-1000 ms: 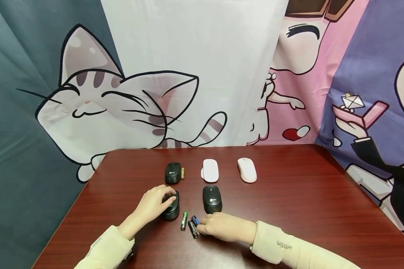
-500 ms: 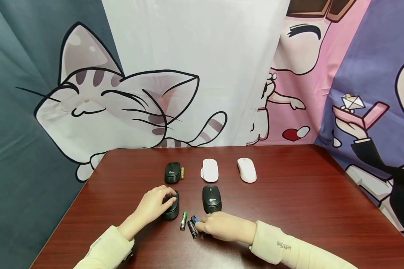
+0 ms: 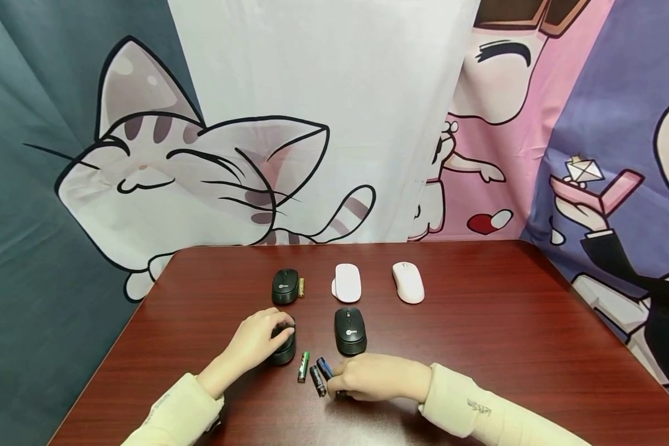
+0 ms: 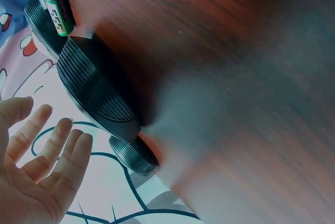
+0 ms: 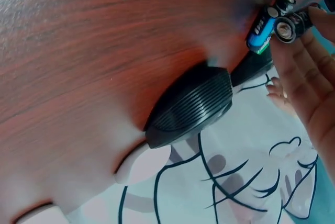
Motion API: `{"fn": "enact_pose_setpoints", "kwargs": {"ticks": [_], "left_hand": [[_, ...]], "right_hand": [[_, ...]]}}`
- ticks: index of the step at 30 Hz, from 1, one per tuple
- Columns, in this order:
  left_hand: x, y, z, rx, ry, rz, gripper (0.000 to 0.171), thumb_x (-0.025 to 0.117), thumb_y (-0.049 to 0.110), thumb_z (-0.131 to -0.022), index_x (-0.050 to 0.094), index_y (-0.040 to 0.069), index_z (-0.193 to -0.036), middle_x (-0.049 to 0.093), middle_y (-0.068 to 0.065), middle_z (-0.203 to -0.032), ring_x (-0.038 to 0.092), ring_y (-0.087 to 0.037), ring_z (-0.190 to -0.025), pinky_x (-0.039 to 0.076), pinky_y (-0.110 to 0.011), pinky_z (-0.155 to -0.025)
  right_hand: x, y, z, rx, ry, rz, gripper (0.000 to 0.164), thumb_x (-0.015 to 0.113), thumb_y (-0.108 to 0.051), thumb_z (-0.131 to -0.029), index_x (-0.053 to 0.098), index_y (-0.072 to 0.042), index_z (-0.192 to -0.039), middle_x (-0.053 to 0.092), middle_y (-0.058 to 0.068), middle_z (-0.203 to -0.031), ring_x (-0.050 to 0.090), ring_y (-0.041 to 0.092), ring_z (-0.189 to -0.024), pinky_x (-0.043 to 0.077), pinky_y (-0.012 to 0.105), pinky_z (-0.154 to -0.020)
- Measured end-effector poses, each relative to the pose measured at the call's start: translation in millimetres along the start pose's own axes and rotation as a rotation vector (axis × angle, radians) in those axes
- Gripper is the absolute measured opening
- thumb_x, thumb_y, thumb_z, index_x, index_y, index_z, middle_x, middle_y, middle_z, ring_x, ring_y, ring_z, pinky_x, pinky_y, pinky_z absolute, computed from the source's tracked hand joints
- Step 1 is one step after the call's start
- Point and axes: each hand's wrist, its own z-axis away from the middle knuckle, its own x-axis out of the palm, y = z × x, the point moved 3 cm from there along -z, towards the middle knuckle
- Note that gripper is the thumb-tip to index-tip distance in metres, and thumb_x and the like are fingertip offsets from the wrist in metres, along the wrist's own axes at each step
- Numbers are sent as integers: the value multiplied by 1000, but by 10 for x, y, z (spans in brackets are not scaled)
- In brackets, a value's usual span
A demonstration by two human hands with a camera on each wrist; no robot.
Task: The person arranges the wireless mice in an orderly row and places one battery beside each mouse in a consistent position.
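Observation:
My left hand (image 3: 259, 337) hovers by a black mouse (image 3: 286, 350), its fingers relaxed and apart, overlapping the mouse in the head view. In the left wrist view those fingers (image 4: 52, 153) stay clear of that ridged mouse (image 4: 99, 85). My right hand (image 3: 376, 376) pinches a black battery (image 5: 293, 26) between thumb and fingers, mostly hidden in the head view. Right at its fingertips lie a blue battery (image 3: 324, 367) and another black battery (image 3: 318, 381). A green battery (image 3: 303, 367) lies between the hands.
A second black mouse (image 3: 350, 331) stands just beyond my right hand. Behind are a third black mouse (image 3: 285, 286) with a gold battery (image 3: 301, 288) beside it, a white mouse (image 3: 348, 283) and another white mouse (image 3: 408, 282). A printed cloth (image 3: 334, 124) hangs behind the table (image 3: 479, 328).
My right hand first shifts slightly left, then back right, uncovering more of the blue battery. My left hand stays almost where it was by the mouse.

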Motion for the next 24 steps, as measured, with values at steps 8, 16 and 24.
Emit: {"fn": "enact_pose_setpoints", "kwargs": {"ticks": [8, 16, 24], "left_hand": [[-4, 57, -15, 18, -8, 16, 7, 64, 25, -78, 65, 21, -83, 59, 8, -78, 59, -12, -77, 46, -31, -66], [20, 93, -43, 13, -37, 54, 9, 63, 25, -80, 66, 19, -86, 60, 6, -81, 59, -13, -79, 46, -32, -68], [49, 197, -176, 49, -52, 110, 15, 63, 22, -80, 65, 14, -92, 60, 1, -85, 57, -17, -81, 45, -33, -70]], "right_hand": [[-131, 171, 56, 97, 54, -153, 22, 63, -8, -73, 56, -20, -90, 55, -11, -82, 51, -3, -75, 39, 9, -69], [-264, 387, 152, 220, 213, -299, 20, 54, -4, -77, 58, -16, -93, 58, -8, -86, 49, 1, -72, 36, 6, -65], [-318, 593, 260, 438, 324, -510, 23, 54, -4, -77, 56, -10, -99, 60, -1, -80, 51, 0, -67, 46, 15, -57]]}}
